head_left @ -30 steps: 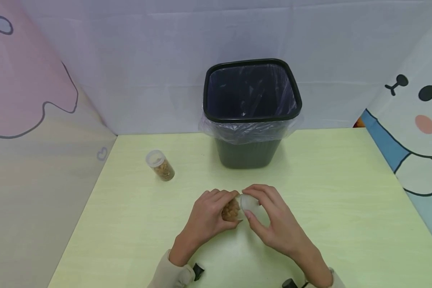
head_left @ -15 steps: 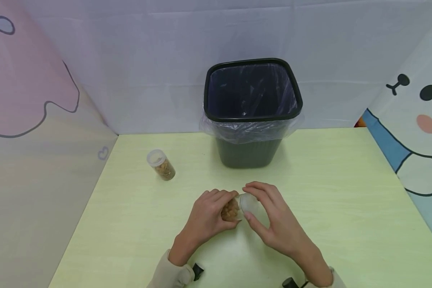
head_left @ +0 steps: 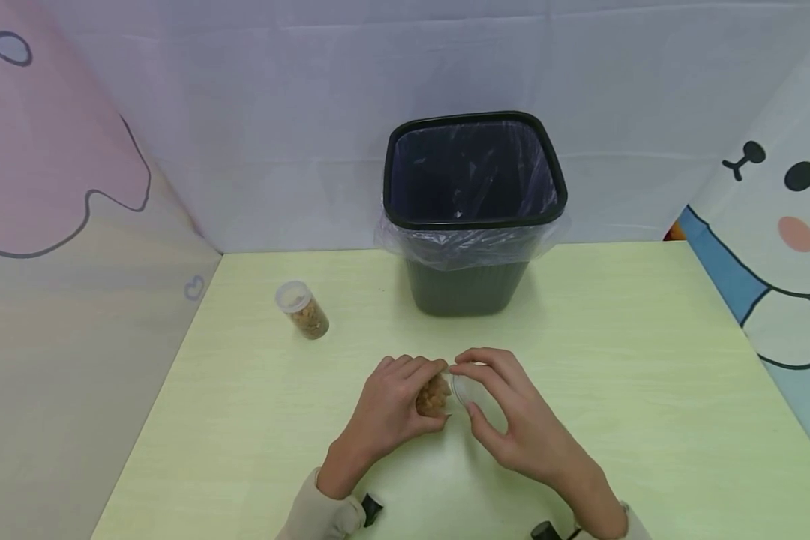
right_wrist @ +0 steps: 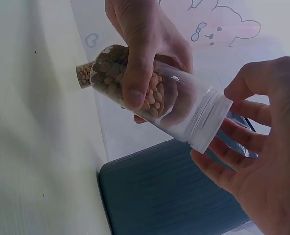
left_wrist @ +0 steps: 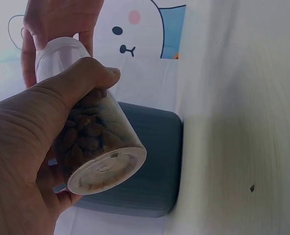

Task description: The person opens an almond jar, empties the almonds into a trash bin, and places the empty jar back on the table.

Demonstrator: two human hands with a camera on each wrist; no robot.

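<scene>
My left hand (head_left: pixel 394 405) grips a clear plastic jar (right_wrist: pixel 176 100) partly filled with brown nut-like pieces (left_wrist: pixel 88 132). The jar is tilted, its base toward the left wrist camera and its white lid (right_wrist: pixel 211 121) toward my right hand (head_left: pixel 513 416). Thumb and fingertips of the right hand hold the lid by its edge from both sides, as the right wrist view shows. There the lid sits at the jar's mouth. A second capped jar (head_left: pixel 302 310) with similar brown pieces stands farther back on the left.
A dark bin (head_left: pixel 464 289) with a clear plastic liner stands behind the hands, close to the back wall sheet (head_left: pixel 277 135). Pale yellow-green tabletop (head_left: pixel 648 375) extends on both sides. Printed cartoon sheets (head_left: pixel 790 225) line the sides.
The right fingers have shifted around the lid, the index fingertip now nearer the jar. In the head view less of the lid's white top shows. The left hand and jar stay nearly in place.
</scene>
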